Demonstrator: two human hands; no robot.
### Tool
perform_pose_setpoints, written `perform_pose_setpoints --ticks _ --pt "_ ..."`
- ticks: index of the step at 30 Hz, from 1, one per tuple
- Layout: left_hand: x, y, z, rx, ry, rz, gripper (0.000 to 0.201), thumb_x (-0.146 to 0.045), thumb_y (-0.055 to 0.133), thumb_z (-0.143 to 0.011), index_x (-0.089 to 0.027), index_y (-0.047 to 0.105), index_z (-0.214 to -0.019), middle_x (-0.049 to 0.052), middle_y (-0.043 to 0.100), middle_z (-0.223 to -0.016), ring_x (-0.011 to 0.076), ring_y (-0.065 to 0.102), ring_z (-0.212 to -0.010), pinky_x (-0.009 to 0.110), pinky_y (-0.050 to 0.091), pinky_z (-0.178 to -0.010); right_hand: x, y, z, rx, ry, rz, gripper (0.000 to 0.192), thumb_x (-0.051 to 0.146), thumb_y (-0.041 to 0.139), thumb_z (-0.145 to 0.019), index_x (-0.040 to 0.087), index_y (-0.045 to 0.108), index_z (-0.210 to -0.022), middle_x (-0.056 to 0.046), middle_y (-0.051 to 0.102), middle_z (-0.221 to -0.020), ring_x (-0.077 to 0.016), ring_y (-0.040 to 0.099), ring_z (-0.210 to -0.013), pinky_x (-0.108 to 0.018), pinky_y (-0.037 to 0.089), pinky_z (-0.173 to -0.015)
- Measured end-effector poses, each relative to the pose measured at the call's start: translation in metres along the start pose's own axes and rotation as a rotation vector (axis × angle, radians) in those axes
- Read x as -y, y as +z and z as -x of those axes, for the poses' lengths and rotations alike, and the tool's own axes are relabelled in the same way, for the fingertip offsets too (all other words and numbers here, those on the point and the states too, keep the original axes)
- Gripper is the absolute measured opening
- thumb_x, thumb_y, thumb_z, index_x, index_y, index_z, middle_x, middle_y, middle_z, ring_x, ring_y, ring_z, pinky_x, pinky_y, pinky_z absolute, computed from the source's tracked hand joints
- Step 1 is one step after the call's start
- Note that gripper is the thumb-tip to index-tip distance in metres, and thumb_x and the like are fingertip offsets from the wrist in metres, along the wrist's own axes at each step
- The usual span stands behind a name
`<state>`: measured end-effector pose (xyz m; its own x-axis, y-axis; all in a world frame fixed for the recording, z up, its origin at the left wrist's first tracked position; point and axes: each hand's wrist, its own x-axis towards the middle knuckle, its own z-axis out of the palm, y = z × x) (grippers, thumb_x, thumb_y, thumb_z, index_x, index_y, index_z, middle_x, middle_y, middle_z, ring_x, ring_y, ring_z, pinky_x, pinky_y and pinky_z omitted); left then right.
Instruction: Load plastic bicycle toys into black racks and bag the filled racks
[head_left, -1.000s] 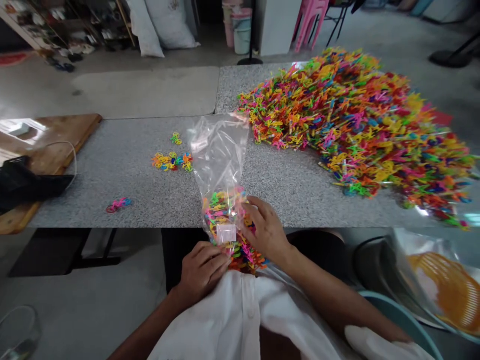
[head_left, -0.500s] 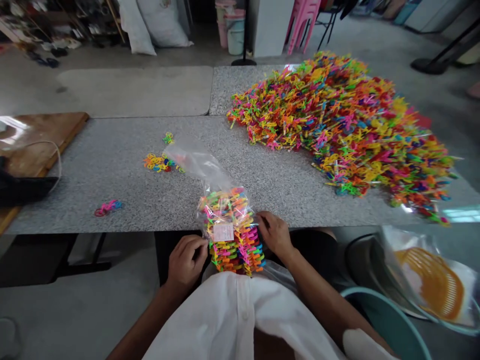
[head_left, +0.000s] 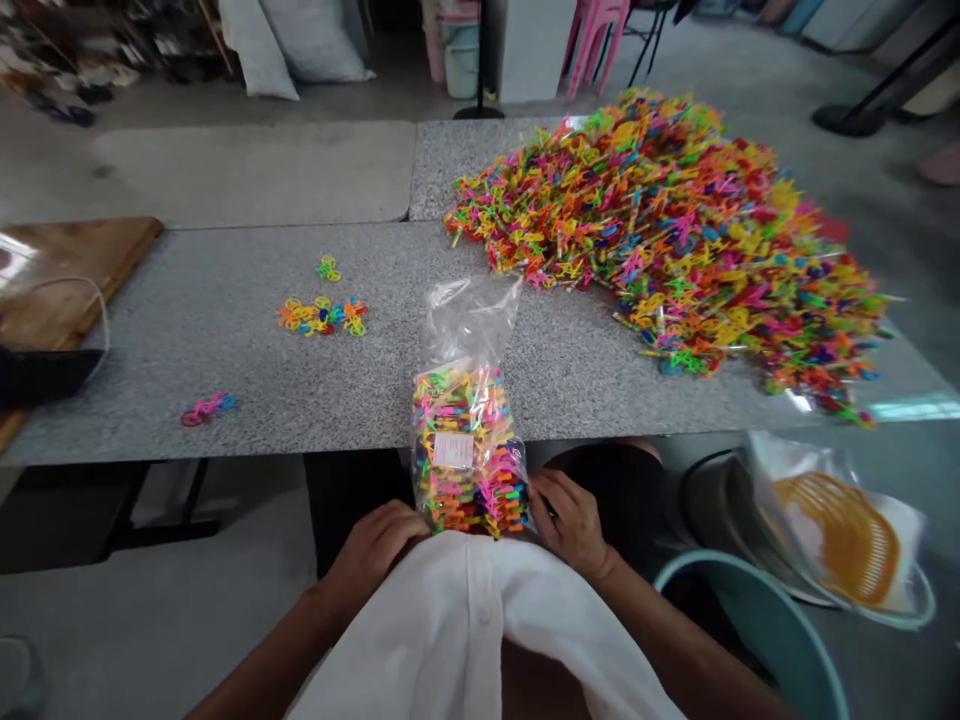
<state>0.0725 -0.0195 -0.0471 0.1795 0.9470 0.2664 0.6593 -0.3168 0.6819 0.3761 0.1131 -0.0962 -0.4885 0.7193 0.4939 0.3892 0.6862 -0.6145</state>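
A clear plastic bag (head_left: 471,325) lies in front of my body, across the table's front edge. Its lower part is packed with rows of small, bright plastic pieces (head_left: 491,490), and a white label (head_left: 453,450) shows on its front. My left hand (head_left: 386,535) has its fingers curled at the bag's lower left corner, the fingertips partly hidden by the shirt. At the lower right side, my right hand (head_left: 570,515) pinches the bag's edge between thumb and fingers. The bag's upper end is loose and unfilled, spread toward the far side.
A large heap of similar coloured pieces (head_left: 675,240) covers the right of the speckled grey table (head_left: 247,370). Small clusters (head_left: 322,315) lie at left, with a few linked pieces (head_left: 208,408) nearer. A wooden board (head_left: 82,265) is far left; a teal bucket (head_left: 806,630) stands lower right.
The bag's loose top, which leaned left over the small cluster, now points straight away from me. My left hand has shifted down and right to the bag's corner; my right hand is slightly lower.
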Motion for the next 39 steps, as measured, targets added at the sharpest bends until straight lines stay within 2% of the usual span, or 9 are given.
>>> perform_pose_setpoints --ticks 4,7,14,18,21,25,29,34,39 --pt "-0.003 0.002 -0.007 -0.068 -0.059 0.057 0.020 -0.023 0.057 -0.105 -0.022 0.063 -0.087 0.002 0.067 -0.077 0.0150 0.063 -0.071 0.026 0.051 -0.068 0.005 -0.005 -0.001 -0.091 -0.009 0.009 0.017 0.019 0.062 -0.105 0.025 0.075 -0.115 -0.010 0.077 -0.100 -0.0239 0.076 -0.086 -0.038 0.068 -0.072" --pt "-0.007 0.004 -0.015 -0.183 -0.143 0.045 0.021 -0.025 0.054 -0.107 -0.021 0.065 -0.089 0.003 0.069 -0.080 0.0145 0.065 -0.072 0.025 0.053 -0.069 0.014 -0.002 -0.004 -0.131 0.017 -0.010 0.016 0.020 0.061 -0.106 0.025 0.075 -0.112 -0.010 0.077 -0.100 -0.0244 0.075 -0.086 -0.040 0.067 -0.073" --pt "-0.009 0.009 -0.047 -0.386 -0.346 -0.059 0.020 -0.038 0.058 -0.104 -0.021 0.068 -0.098 0.001 0.075 -0.081 0.0162 0.071 -0.070 0.025 0.057 -0.067 0.022 0.015 -0.032 -0.315 0.313 -0.053 0.022 0.025 0.057 -0.107 0.024 0.064 -0.087 -0.001 0.065 -0.077 -0.0180 0.062 -0.070 -0.032 0.053 -0.066" --pt "-0.010 0.016 -0.055 -0.458 -0.378 0.023 0.023 -0.042 0.057 -0.106 -0.021 0.066 -0.100 0.000 0.072 -0.076 0.0150 0.070 -0.065 0.025 0.057 -0.064 0.024 0.010 -0.043 -0.354 0.264 -0.087 0.023 0.025 0.057 -0.107 0.024 0.061 -0.085 0.000 0.064 -0.076 -0.0182 0.060 -0.070 -0.032 0.050 -0.067" --pt "-0.011 0.013 -0.052 -0.498 -0.343 0.026 0.024 -0.043 0.058 -0.105 -0.021 0.066 -0.101 0.001 0.073 -0.078 0.0149 0.070 -0.066 0.025 0.058 -0.065 0.031 -0.005 -0.047 -0.363 0.219 -0.089 0.021 0.024 0.057 -0.107 0.025 0.061 -0.086 -0.001 0.064 -0.077 -0.0185 0.061 -0.072 -0.032 0.049 -0.069" --pt "-0.018 -0.018 -0.061 -0.487 -0.264 -0.045 0.019 -0.039 0.062 -0.103 -0.022 0.066 -0.100 0.001 0.073 -0.081 0.0151 0.070 -0.070 0.025 0.057 -0.068 0.044 -0.035 -0.068 -0.347 0.224 -0.051 0.021 0.026 0.057 -0.106 0.025 0.061 -0.085 -0.001 0.063 -0.076 -0.0179 0.058 -0.069 -0.032 0.048 -0.067" --pt "-0.042 -0.067 -0.103 -0.431 -0.281 -0.010 0.016 -0.037 0.064 -0.100 -0.021 0.065 -0.100 -0.001 0.069 -0.077 0.0142 0.066 -0.066 0.025 0.053 -0.063 0.051 -0.074 -0.125 -0.308 0.190 -0.031 0.020 0.028 0.060 -0.098 0.024 0.061 -0.078 0.001 0.061 -0.070 -0.0159 0.054 -0.065 -0.030 0.044 -0.065" --pt "-0.083 -0.121 -0.167 -0.362 -0.229 0.217 0.017 -0.037 0.070 -0.093 -0.021 0.062 -0.096 -0.003 0.062 -0.066 0.0123 0.058 -0.054 0.024 0.048 -0.053 0.062 -0.127 -0.206 -0.311 0.207 -0.118 0.022 0.028 0.061 -0.091 0.023 0.059 -0.070 0.004 0.051 -0.058 -0.0131 0.045 -0.056 -0.028 0.034 -0.056" --pt "-0.107 -0.146 -0.213 -0.322 -0.115 0.530 0.022 -0.035 0.078 -0.088 -0.021 0.061 -0.092 -0.004 0.058 -0.062 0.0115 0.055 -0.051 0.026 0.052 -0.054 0.070 -0.165 -0.248 -0.378 0.154 -0.187 0.031 0.029 0.067 -0.092 0.023 0.055 -0.064 0.005 0.048 -0.055 -0.0114 0.042 -0.053 -0.026 0.031 -0.052"
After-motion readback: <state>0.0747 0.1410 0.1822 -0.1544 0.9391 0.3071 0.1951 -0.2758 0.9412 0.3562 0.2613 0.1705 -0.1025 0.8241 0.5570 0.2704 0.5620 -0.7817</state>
